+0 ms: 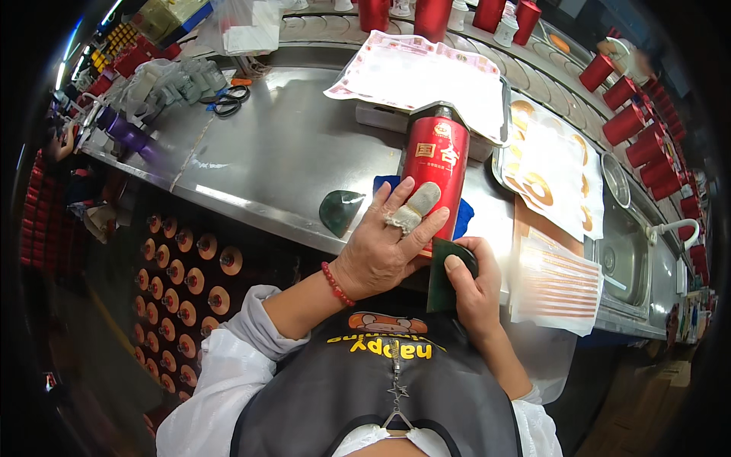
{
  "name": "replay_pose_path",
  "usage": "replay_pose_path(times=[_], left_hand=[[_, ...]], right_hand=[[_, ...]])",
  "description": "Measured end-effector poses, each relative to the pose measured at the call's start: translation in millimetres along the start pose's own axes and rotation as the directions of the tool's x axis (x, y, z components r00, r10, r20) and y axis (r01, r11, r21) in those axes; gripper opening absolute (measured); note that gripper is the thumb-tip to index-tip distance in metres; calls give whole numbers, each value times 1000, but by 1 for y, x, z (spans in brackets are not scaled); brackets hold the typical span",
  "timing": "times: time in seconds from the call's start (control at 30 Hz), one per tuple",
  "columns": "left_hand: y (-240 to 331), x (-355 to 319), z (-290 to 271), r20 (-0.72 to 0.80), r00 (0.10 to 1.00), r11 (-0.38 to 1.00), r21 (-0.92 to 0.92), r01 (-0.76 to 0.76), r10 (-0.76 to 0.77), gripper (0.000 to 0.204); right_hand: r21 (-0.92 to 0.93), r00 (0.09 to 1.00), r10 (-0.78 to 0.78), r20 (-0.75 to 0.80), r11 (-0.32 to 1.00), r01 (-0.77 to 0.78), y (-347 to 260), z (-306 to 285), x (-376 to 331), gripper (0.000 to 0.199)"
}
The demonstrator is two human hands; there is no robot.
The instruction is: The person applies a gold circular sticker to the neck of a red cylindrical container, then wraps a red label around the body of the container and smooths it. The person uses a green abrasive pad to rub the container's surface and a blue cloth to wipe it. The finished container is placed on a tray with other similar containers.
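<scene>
A red bottle (435,171) with gold markings and a dark angular top lies tilted over the steel table's front edge, with its base toward me. My left hand (377,247) grips its lower part, fingers spread across the front; pale finger covers sit on one or two of the fingers. In my right hand (474,293) is a flat dark green scraper-like piece (440,288), pinched under the thumb and close against the bottle's lower end. Under the bottle a blue cloth (463,218) shows. Left of it lies a second dark green flat piece (340,212).
A tray with a pink-edged white sheet (426,72) stands beyond the bottle. To the right are gold-patterned sheets (544,171), a striped sheet (556,282) and a sink (626,259). Black scissors (231,100) lie far left. Red bottles (626,124) line a curved conveyor.
</scene>
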State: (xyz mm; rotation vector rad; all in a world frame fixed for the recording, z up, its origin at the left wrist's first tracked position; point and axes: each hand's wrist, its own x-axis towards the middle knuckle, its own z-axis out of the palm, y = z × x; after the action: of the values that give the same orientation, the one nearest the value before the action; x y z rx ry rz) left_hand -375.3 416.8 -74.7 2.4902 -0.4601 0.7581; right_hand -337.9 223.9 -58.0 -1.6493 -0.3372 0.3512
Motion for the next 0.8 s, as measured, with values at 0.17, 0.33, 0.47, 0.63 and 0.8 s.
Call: replay_pose_path(times=[0.17, 0.33, 0.47, 0.63, 0.8], left_hand=[[-18, -30, 8, -157, 971, 950, -284, 132, -182, 72], [6, 10, -5, 98, 995, 994, 112, -21, 10, 70], [-9, -22, 11, -46, 985, 967, -205, 153, -165, 69], [-4, -20, -5, -42, 988, 986, 72, 149, -146, 78], [-8, -6, 9, -35, 997, 996, -62, 60, -62, 79]], right_hand=[[23, 999, -15, 36, 1000, 14, 1, -1, 1, 18], [59, 1000, 12, 12, 998, -13, 3, -3, -1, 17], [61, 999, 8, 38, 998, -11, 3, -5, 0, 17], [54, 998, 11, 61, 998, -14, 9, -8, -2, 16], [66, 998, -3, 57, 998, -1, 10, -12, -1, 17]])
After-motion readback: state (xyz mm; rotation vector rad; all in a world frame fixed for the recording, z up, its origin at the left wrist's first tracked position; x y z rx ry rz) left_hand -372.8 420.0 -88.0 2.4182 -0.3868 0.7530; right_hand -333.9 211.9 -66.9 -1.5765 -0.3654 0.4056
